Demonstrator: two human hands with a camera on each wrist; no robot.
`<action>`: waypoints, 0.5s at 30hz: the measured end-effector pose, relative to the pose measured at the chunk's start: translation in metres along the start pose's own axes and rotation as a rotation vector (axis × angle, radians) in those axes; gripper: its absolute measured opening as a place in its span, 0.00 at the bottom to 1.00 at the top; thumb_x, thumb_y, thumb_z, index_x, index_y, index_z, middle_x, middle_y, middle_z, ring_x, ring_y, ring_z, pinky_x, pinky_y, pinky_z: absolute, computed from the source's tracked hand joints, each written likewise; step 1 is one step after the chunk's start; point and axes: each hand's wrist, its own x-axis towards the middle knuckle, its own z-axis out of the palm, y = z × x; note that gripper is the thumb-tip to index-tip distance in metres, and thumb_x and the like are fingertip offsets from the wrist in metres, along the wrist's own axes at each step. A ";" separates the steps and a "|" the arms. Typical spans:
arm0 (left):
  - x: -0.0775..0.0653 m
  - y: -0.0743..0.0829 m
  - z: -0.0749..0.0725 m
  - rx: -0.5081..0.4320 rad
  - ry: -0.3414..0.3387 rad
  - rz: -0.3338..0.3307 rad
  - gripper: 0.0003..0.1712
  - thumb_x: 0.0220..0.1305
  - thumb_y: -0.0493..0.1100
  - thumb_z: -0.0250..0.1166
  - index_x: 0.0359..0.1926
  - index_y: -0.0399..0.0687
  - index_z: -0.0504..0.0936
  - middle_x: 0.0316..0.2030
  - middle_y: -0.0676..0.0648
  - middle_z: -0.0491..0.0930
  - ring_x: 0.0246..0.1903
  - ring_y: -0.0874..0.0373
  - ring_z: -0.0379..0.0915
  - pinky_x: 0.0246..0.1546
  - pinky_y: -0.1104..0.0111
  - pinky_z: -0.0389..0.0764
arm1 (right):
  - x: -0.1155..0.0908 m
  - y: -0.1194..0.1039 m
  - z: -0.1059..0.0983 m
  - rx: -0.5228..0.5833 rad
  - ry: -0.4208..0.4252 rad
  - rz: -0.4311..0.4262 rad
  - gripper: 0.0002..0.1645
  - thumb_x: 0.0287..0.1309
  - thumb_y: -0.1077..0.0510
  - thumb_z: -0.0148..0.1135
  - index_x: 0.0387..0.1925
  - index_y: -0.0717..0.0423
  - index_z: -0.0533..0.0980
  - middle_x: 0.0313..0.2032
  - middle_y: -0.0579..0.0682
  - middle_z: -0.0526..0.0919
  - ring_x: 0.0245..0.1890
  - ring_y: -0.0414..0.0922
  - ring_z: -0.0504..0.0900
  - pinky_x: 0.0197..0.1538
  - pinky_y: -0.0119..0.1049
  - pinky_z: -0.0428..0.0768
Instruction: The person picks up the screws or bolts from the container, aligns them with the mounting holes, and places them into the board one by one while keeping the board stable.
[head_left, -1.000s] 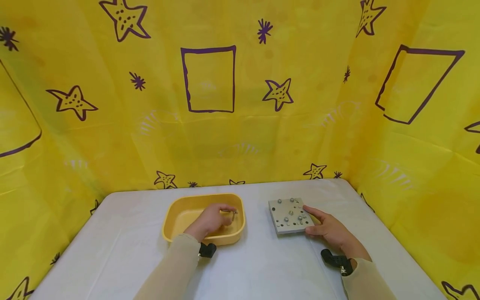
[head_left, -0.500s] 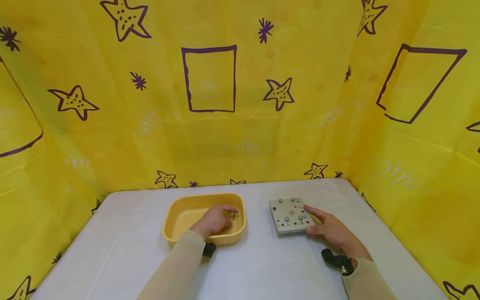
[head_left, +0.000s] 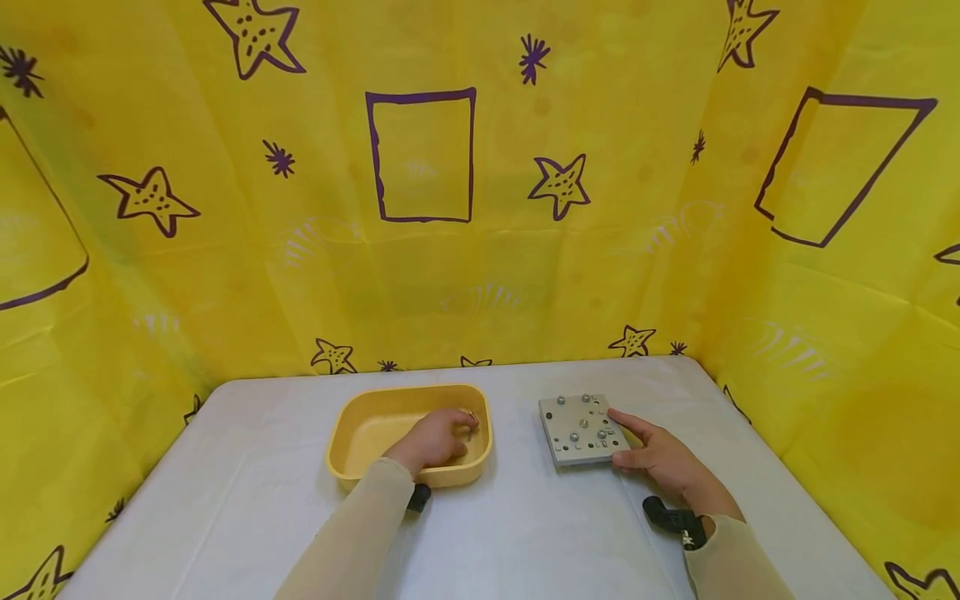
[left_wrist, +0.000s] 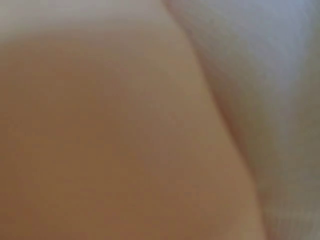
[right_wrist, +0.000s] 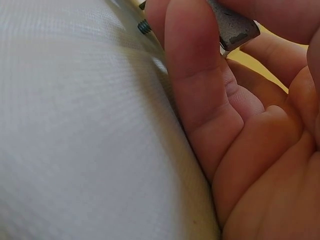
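Note:
My left hand reaches into the yellow bin, its fingers curled near the right wall. It appears to pinch a small screw at the fingertips, though the thumb's contact is mostly hidden. In the left wrist view only blurred skin of the left hand and pale cloth show. My right hand grips a grey metal plate by its right edge. Several screw heads and holes dot its top. From the right wrist view, fingers of the right hand hold the plate, and a dark threaded end sticks out beside them.
A white cloth covers the table. Yellow curtains with purple stars and frames stand behind and at both sides. The bin is left of the plate, with a gap of cloth between them.
The left hand has shifted slightly rightward and lower in the bin, its fingers curling closer about the screw. The right hand and the plate stay where they were.

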 end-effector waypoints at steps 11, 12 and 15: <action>0.000 0.002 0.000 0.054 0.017 -0.029 0.18 0.51 0.31 0.68 0.46 0.43 0.85 0.49 0.48 0.81 0.53 0.47 0.74 0.59 0.54 0.71 | 0.001 -0.001 0.000 -0.024 0.010 -0.001 0.54 0.46 0.51 0.79 0.74 0.47 0.63 0.75 0.59 0.53 0.70 0.60 0.55 0.68 0.65 0.38; 0.000 0.002 0.000 0.054 0.020 -0.034 0.17 0.52 0.31 0.68 0.45 0.43 0.85 0.49 0.48 0.81 0.53 0.47 0.74 0.58 0.55 0.71 | 0.001 -0.001 0.000 -0.022 0.009 -0.001 0.54 0.46 0.51 0.79 0.74 0.47 0.63 0.75 0.59 0.53 0.70 0.60 0.55 0.68 0.65 0.38; 0.001 0.002 0.000 0.059 0.026 -0.044 0.15 0.53 0.32 0.69 0.44 0.44 0.86 0.48 0.48 0.82 0.52 0.47 0.75 0.58 0.55 0.71 | 0.001 0.000 0.000 -0.033 0.009 -0.007 0.54 0.46 0.51 0.79 0.74 0.47 0.64 0.75 0.60 0.53 0.70 0.60 0.54 0.68 0.65 0.37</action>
